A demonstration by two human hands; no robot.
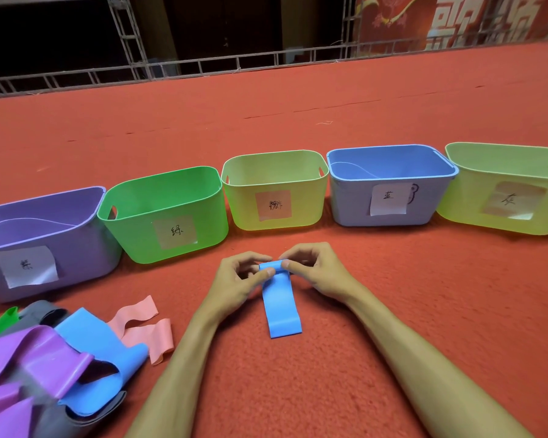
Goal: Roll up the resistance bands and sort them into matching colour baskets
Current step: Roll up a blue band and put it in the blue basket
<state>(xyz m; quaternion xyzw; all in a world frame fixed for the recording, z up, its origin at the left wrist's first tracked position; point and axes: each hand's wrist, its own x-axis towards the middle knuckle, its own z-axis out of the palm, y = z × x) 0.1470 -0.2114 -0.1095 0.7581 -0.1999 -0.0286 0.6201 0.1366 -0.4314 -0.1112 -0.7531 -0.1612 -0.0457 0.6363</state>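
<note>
A blue resistance band [282,308] lies flat on the red carpet in front of me, its far end curled over. My left hand [246,278] and my right hand [317,270] pinch that far end from either side, thumbs on the fold. Behind stands a row of labelled baskets: purple basket [86,248], green basket [203,216], yellow basket [310,200], blue basket [348,200] and a yellow-green basket [456,200]. The blue and purple baskets each hold something of their own colour.
At lower left lies a heap of loose bands: purple band [41,358], blue band [108,346], pink band [146,327], grey band [41,314] and green band [0,320]. Red carpet [393,311] stretches to a metal truss rail [203,64] at the back.
</note>
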